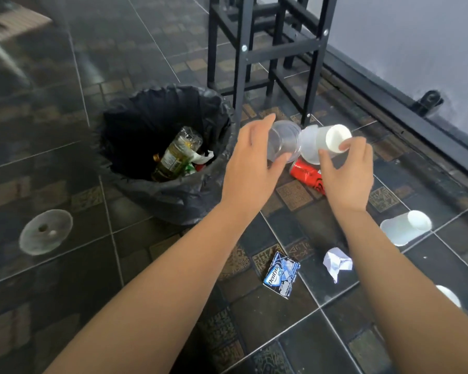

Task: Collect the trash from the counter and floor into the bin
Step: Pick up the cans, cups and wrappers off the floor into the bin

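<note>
My left hand (250,163) grips a clear plastic cup (284,141) just right of the bin. My right hand (346,174) holds a white plastic cup (324,144) on its side, its mouth facing the clear cup. The bin (170,190), lined with a black bag, holds a bottle (176,155) and scraps. On the dark tiled floor lie a red wrapper (307,174) under the cups, a white cup (405,228), crumpled paper (337,261), a blue gum pack (281,275) and a clear lid (46,232) at the left.
A black metal stool frame (268,49) stands behind the bin. A dark rail (405,103) runs along the grey wall on the right. Another white object (449,295) peeks out beside my right forearm.
</note>
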`<state>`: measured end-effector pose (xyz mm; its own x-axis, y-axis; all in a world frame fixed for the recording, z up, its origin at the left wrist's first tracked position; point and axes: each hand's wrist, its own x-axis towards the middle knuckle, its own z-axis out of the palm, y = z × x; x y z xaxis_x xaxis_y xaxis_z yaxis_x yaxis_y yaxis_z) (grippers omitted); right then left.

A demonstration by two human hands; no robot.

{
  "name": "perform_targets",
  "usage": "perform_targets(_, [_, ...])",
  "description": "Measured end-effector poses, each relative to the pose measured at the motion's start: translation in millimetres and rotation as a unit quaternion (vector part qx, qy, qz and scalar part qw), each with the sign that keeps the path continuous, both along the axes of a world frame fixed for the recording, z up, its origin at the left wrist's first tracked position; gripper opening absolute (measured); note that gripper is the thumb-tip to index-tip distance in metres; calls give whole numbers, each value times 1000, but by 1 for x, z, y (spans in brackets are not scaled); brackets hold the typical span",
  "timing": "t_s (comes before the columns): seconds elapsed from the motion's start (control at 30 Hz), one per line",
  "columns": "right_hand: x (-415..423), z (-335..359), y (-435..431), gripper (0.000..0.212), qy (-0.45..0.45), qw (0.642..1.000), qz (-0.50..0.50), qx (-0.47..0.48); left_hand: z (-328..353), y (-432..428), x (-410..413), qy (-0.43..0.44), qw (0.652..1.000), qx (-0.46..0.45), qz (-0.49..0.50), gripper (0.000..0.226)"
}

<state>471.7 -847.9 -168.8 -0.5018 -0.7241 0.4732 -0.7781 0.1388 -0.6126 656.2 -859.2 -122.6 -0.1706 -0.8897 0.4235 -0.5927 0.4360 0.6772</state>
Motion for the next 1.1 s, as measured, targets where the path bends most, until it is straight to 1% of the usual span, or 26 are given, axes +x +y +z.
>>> perform_targets(0.1, [18, 31, -5, 40, -49, 996, 2, -72, 25, -4, 17, 78, 993, -62, 62, 65])
perform_targets(0.17, [31, 46, -9, 45, -82, 991, 9, -109, 30, -11, 31, 106, 984, -83, 115, 63])
perform_targets(0.23, [46, 57, -11, 49, -97, 984, 38, -145, 24, -14, 45, 87, 981, -73, 158, 60])
perform_targets(0.3, [65, 60, -19, 52, -86, 981, 79, -158, 15, -15, 63, 55, 981, -41, 182, 57])
perform_targets(0.37, [84, 62, -30, 52, -43, 985, 115, -122, 8, -19, 78, 12, 981, -15, 195, 55])
perform_targets(0.4, [129, 67, -41, 52, -40, 978, 173, -109, 11, -21, 120, -12, 973, -8, 232, 55])
perform_targets(0.43, [171, 73, -50, 51, -27, 971, 227, -75, 13, -22, 158, -38, 963, -1, 266, 54])
perform_targets(0.53, [185, 56, -56, 48, 51, 964, 262, 11, 3, -25, 174, -97, 960, 59, 256, 52])
perform_targets(0.6, [178, 41, -56, 45, 84, 958, 270, 48, -8, -24, 177, -132, 960, 95, 226, 51])
perform_targets(0.67, [174, 32, -59, 42, 108, 951, 277, 81, -16, -26, 182, -164, 958, 106, 208, 47])
perform_targets(0.77, [171, 26, -60, 36, 129, 941, 285, 132, -25, -30, 185, -238, 950, 79, 188, 50])
perform_targets(0.83, [168, 21, -57, 39, 141, 934, 291, 151, -30, -30, 183, -264, 943, 66, 190, 52])
perform_targets(0.97, [157, 17, -48, 46, 149, 929, 308, 142, -33, -22, 176, -274, 939, 3, 210, 57])
perform_targets(1.1, [137, 11, -31, 47, 133, 936, 305, 117, -37, -4, 149, -278, 946, -56, 155, 57])
